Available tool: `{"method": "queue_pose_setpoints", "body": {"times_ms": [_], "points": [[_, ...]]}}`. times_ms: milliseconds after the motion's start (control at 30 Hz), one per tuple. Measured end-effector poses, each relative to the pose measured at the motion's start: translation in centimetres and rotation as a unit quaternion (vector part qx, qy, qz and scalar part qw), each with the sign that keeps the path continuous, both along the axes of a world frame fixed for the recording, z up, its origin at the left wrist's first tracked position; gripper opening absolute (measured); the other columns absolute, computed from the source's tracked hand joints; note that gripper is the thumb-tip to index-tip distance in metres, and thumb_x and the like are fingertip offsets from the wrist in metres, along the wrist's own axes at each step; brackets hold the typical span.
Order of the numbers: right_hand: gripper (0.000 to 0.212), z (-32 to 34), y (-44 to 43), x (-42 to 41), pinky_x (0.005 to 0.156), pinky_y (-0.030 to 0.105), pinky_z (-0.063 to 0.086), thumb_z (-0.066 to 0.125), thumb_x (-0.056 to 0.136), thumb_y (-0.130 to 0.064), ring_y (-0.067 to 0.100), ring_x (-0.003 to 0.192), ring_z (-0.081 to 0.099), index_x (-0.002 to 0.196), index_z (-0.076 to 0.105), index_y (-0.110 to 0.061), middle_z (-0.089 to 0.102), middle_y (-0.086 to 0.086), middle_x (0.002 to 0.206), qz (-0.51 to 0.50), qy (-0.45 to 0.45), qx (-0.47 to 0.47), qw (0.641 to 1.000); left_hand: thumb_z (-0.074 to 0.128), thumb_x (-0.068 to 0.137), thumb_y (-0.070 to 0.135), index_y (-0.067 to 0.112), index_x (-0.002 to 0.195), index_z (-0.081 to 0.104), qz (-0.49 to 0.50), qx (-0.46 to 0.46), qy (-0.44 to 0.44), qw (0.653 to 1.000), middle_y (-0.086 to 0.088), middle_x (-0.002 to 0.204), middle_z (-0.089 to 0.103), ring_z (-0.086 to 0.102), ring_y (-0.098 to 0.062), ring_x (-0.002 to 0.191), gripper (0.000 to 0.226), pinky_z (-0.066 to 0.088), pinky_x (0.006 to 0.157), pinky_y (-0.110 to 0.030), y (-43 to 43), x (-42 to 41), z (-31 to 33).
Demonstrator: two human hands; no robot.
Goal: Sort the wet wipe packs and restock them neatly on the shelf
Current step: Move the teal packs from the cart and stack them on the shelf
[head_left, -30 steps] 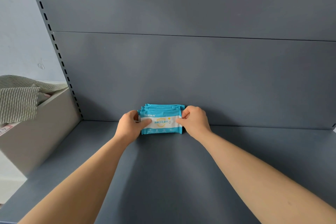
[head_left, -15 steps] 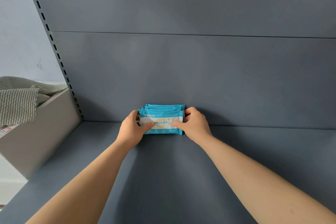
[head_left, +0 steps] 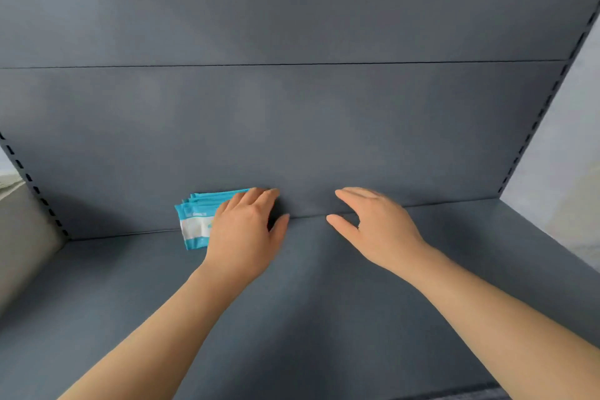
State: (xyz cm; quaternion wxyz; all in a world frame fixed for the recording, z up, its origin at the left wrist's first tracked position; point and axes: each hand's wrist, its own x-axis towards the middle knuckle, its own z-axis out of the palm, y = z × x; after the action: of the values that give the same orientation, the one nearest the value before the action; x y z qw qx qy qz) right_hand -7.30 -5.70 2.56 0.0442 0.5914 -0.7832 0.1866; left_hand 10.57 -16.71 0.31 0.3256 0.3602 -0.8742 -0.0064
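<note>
- Blue-and-white wet wipe packs (head_left: 195, 221) stand in a row at the lower left of centre, on the grey shelf (head_left: 308, 318) against its back panel (head_left: 292, 127).
- Left hand (head_left: 244, 230) covers their right end, fingers straight, grasping nothing.
- Right hand (head_left: 380, 230), right of centre, is spread and released, well apart from the packs.

Nothing legible: the front wet wipe pack (head_left: 194, 227) carries small white print on its blue top, too blurred to read.
</note>
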Motion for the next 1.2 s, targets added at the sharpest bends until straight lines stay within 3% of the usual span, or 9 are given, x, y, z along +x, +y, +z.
{"method": "queue_pose_setpoints", "body": {"times_ms": [133, 300, 467, 667, 867, 1033, 1133, 1200], "points": [[0.049, 0.5, 6.5, -4.1, 0.094, 0.027, 0.041, 0.042, 0.096, -0.049, 0.013, 0.123, 0.048, 0.136, 0.049, -0.021, 0.05, -0.007, 0.139, -0.035, 0.016, -0.007, 0.999, 0.066, 0.083, 0.035, 0.016, 0.115, 0.066, -0.076, -0.016, -0.034, 0.996, -0.001, 0.103, 0.07, 0.065, -0.029, 0.088, 0.037, 0.05, 0.078, -0.038, 5.3, -6.3, -0.2], [0.052, -0.2, 16.0, -10.1, 0.104, 0.025, 0.035, 0.043, 0.097, -0.048, 0.011, 0.134, 0.04, 0.141, 0.045, -0.022, 0.044, -0.008, 0.146, -0.075, 0.023, -0.019, 0.997, 0.063, 0.085, 0.036, 0.015, 0.118, 0.066, -0.154, -0.002, -0.038, 0.987, -0.002, 0.106, 0.071, 0.065, -0.03, 0.091, 0.038, 0.051, 0.08, -0.04, 13.1, -14.5, -0.9], [0.048, -1.2, 26.4, -18.1, 0.098, 0.027, 0.04, 0.049, 0.096, -0.044, 0.016, 0.126, 0.05, 0.136, 0.052, -0.018, 0.055, -0.005, 0.137, -0.121, 0.019, -0.016, 0.992, 0.062, 0.09, 0.035, 0.018, 0.122, 0.064, -0.215, 0.028, -0.016, 0.976, 0.0, 0.115, 0.068, 0.062, -0.027, 0.105, 0.037, 0.045, 0.09, -0.039, 22.8, -23.8, -1.5], [0.043, -1.9, 37.9, -28.2, 0.097, 0.036, 0.045, 0.051, 0.096, -0.037, 0.024, 0.118, 0.056, 0.13, 0.057, -0.013, 0.061, 0.004, 0.129, -0.16, 0.011, 0.015, 0.987, 0.06, 0.09, 0.036, 0.018, 0.12, 0.065, -0.259, 0.05, -0.001, 0.965, -0.002, 0.107, 0.07, 0.064, -0.028, 0.099, 0.036, 0.049, 0.085, -0.038, 33.7, -35.8, -2.3], [0.047, -4.2, 46.0, -39.2, 0.095, 0.03, 0.042, 0.049, 0.096, -0.041, 0.021, 0.119, 0.056, 0.137, 0.051, -0.017, 0.058, 0.004, 0.135, -0.233, -0.01, 0.055, 0.971, 0.052, 0.094, 0.041, 0.025, 0.13, 0.057, -0.298, 0.072, -0.044, 0.951, 0.002, 0.115, 0.066, 0.059, -0.023, 0.105, 0.04, 0.046, 0.089, -0.035, 41.2, -47.8, -4.6], [0.04, -7.9, 49.3, -50.1, 0.078, 0.029, 0.045, 0.046, 0.095, -0.046, 0.023, 0.103, 0.061, 0.125, 0.058, -0.022, 0.066, 0.002, 0.116, -0.275, -0.019, 0.084, 0.958, 0.047, 0.095, 0.042, 0.026, 0.135, 0.05, -0.311, 0.084, -0.1, 0.941, 0.002, 0.123, 0.063, 0.056, -0.023, 0.112, 0.043, 0.045, 0.094, -0.036, 44.0, -58.6, -7.5], [0.023, -10.4, 50.1, -56.8, 0.056, 0.022, 0.033, 0.045, 0.096, -0.044, 0.022, 0.085, 0.059, 0.094, 0.054, -0.022, 0.062, -0.001, 0.09, -0.289, -0.024, 0.124, 0.949, 0.046, 0.096, 0.043, 0.027, 0.136, 0.048, -0.308, 0.09, -0.142, 0.936, 0.003, 0.123, 0.063, 0.056, -0.022, 0.112, 0.043, 0.044, 0.092, -0.035, 44.4, -65.1, -9.9], [0.024, -11.8, 50.5, -61.0, 0.06, 0.027, 0.04, 0.045, 0.096, -0.043, 0.024, 0.087, 0.059, 0.099, 0.057, -0.022, 0.063, 0.0, 0.092, -0.299, -0.036, 0.136, 0.944, 0.045, 0.096, 0.042, 0.027, 0.136, 0.049, -0.306, 0.101, -0.172, 0.931, 0.003, 0.122, 0.063, 0.056, -0.021, 0.111, 0.042, 0.045, 0.092, -0.035, 44.4, -69.5, -11.4]]}}
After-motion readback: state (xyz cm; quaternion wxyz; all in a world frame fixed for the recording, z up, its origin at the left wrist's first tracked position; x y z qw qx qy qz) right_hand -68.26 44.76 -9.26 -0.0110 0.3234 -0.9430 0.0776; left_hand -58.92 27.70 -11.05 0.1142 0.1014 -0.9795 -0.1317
